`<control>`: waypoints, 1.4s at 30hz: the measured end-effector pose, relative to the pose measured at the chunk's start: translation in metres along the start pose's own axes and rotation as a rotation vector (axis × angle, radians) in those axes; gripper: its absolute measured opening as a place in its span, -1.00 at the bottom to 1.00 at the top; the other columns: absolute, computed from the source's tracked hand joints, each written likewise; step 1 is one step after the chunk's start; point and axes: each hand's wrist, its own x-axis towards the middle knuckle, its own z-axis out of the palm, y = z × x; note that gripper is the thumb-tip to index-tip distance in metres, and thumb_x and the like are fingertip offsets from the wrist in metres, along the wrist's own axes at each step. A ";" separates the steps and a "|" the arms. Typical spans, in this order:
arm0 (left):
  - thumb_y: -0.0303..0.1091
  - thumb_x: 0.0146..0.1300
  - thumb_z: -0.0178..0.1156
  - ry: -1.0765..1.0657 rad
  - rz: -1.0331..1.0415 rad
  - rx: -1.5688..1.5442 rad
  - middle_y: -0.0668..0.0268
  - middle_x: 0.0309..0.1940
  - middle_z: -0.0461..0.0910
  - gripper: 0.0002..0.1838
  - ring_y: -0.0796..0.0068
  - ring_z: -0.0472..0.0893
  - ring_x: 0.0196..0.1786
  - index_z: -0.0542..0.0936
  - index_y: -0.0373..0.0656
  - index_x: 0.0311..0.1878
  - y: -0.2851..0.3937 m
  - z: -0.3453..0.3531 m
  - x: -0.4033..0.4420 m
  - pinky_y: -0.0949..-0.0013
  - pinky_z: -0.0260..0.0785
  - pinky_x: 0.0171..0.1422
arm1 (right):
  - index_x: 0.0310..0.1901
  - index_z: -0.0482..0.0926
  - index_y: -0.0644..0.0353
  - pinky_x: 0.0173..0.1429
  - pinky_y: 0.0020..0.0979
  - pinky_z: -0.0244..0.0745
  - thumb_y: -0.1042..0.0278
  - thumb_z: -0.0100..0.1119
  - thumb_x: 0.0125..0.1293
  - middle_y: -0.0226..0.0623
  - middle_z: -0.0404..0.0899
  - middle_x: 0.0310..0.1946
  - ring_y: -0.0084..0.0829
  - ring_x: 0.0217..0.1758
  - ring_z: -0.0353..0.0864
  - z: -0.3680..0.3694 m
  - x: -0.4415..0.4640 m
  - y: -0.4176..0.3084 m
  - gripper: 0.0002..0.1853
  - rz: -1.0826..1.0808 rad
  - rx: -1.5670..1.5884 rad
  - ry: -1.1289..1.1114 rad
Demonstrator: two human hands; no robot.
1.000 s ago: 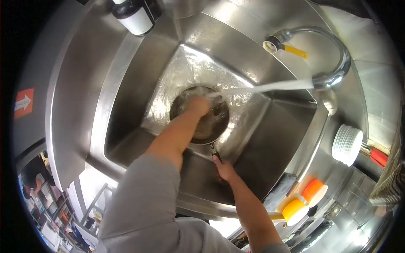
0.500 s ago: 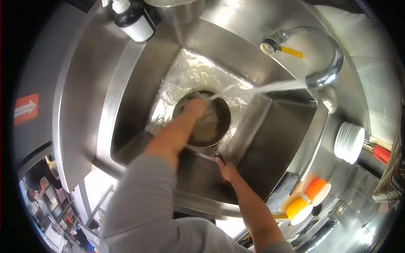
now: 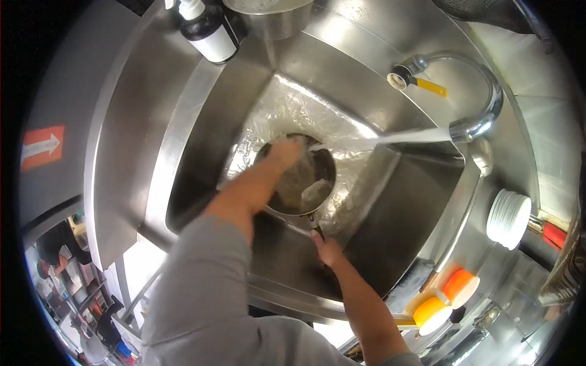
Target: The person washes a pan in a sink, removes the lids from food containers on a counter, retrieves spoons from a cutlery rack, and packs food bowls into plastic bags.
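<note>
Rinsing, apparently: left hand (image 3: 287,152) in pan (image 3: 299,183), grip too blurred to tell; right hand (image 3: 328,249) clasps handle (image 3: 313,219). Next move calls for steady pan.

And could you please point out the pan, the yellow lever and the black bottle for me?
Pan (image 3: 299,179): head view, on its inner base.
Yellow lever (image 3: 432,87): head view, middle of its length.
Black bottle (image 3: 214,42): head view, on its white label.

Dark pan (image 3: 294,188); grey sleeve (image 3: 198,277); white plates (image 3: 509,219)
</note>
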 end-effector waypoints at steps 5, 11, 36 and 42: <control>-0.46 0.12 0.14 -0.029 0.157 -0.264 -0.12 -0.11 0.66 -0.71 -0.11 0.67 -0.03 0.65 -0.29 -0.09 0.100 0.051 -0.030 -0.03 0.51 0.11 | -0.39 0.55 0.41 -0.47 -0.20 0.45 -0.42 -0.02 0.39 -0.12 0.48 -0.66 -0.28 -0.66 0.50 -0.012 0.001 0.009 -0.20 0.052 0.210 -0.116; -0.38 0.12 0.18 -0.252 0.121 -0.192 -0.05 0.00 0.65 -0.70 -0.04 0.64 0.07 0.67 -0.23 -0.08 0.029 0.043 -0.071 0.01 0.49 0.14 | -0.50 0.54 0.39 -0.47 -0.20 0.44 -0.42 -0.01 0.38 -0.14 0.48 -0.69 -0.28 -0.66 0.54 -0.014 0.004 0.021 -0.19 -0.024 0.113 -0.013; -0.35 0.26 0.03 -0.272 0.269 -0.297 -0.15 0.01 0.62 -0.60 -0.13 0.63 0.07 0.58 -0.11 0.16 0.100 0.054 -0.063 -0.05 0.44 0.19 | -0.50 0.53 0.35 -0.51 -0.24 0.40 -0.40 -0.04 0.41 -0.15 0.49 -0.67 -0.29 -0.69 0.50 -0.005 -0.001 0.011 -0.22 0.079 0.246 -0.078; -0.38 0.16 0.20 -0.384 0.467 0.288 -0.01 -0.20 0.72 -0.76 -0.03 0.71 -0.09 0.72 -0.18 -0.13 -0.032 0.018 -0.047 -0.02 0.55 0.04 | -0.51 0.50 0.29 -0.54 -0.21 0.38 -0.37 0.01 0.40 -0.20 0.46 -0.69 -0.29 -0.66 0.52 -0.013 0.009 0.026 -0.27 -0.129 0.164 0.047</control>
